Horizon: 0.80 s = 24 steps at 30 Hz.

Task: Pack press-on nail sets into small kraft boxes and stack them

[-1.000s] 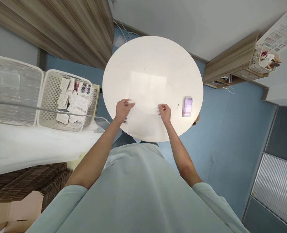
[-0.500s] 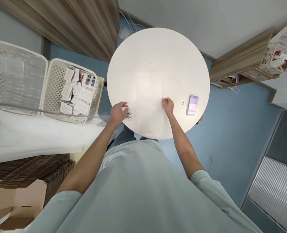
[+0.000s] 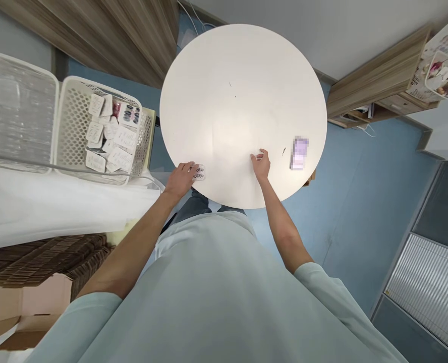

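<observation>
On the left front of the round white table, my left hand rests at the left side of a small clear pack with rows of dark oval pieces. Its fingers are bent and apart; they cover part of the pack and touch its edge, and the thumb lies near its lower side. Whether they pinch it is hard to see. Right of the table's middle, my right hand hovers low over or touches the tabletop. Its thumb and fingers are curved and apart, with nothing visible between them.
A blurred purple item lies at the table's right. To the left stand a white basket of carded packs and another basket of clear plastic boxes. Folded cardboard is stacked lower left. A wooden cabinet stands at right.
The view has shifted, so the table sits higher. My left hand has come down to the pack's left side, baring more of it. My right hand's fingers have spread apart.
</observation>
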Tool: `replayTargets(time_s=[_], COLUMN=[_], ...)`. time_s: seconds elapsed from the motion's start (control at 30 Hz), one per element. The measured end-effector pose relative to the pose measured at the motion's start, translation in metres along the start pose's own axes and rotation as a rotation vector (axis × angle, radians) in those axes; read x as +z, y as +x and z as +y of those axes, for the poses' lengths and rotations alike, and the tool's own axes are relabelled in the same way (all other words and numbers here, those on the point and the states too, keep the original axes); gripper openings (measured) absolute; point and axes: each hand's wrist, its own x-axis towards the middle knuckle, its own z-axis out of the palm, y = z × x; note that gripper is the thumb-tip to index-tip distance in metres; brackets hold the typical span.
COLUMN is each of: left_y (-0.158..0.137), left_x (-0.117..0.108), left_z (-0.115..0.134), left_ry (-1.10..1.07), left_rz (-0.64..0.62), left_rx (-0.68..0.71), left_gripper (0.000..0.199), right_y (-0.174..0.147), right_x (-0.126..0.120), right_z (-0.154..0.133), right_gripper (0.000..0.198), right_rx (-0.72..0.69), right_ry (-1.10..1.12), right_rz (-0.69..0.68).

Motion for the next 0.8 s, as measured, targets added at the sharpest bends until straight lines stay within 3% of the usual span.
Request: replayTargets(time_s=[0.1, 0.23, 0.43, 0.57, 0.8], left_y=[0.0, -0.005, -0.007, -0.006, -0.006], left_x=[0.001, 0.012, 0.044, 0.059, 0.067], left_z=[0.008, 0.038, 0.084, 0.089, 0.085], left_ry=[-0.011, -0.052, -0.048, 0.002, 0.077], left_rz=[0.009, 0.032, -0.112, -0.146, -0.139], left_rx=[0.003, 0.083, 0.224, 0.219, 0.215], left_gripper=[0.073, 0.078, 0.073, 0.072, 0.07], right_y=[-0.025, -0.049, -0.059, -0.078, -0.142], right_x=[-0.006, -0.012, -0.014, -0.013, -0.007], right_z=[0.015, 0.029, 0.031, 0.037, 0.063], right_gripper=[0.055, 0.053, 0.048, 0.042, 0.039], right_rx=[0.017, 0.043, 0.049, 0.054, 0.161], right_ry=[0.006, 0.048, 0.024, -0.045, -0.111], right_rz=[-0.006, -0.001, -0.012, -0.024, -0.016])
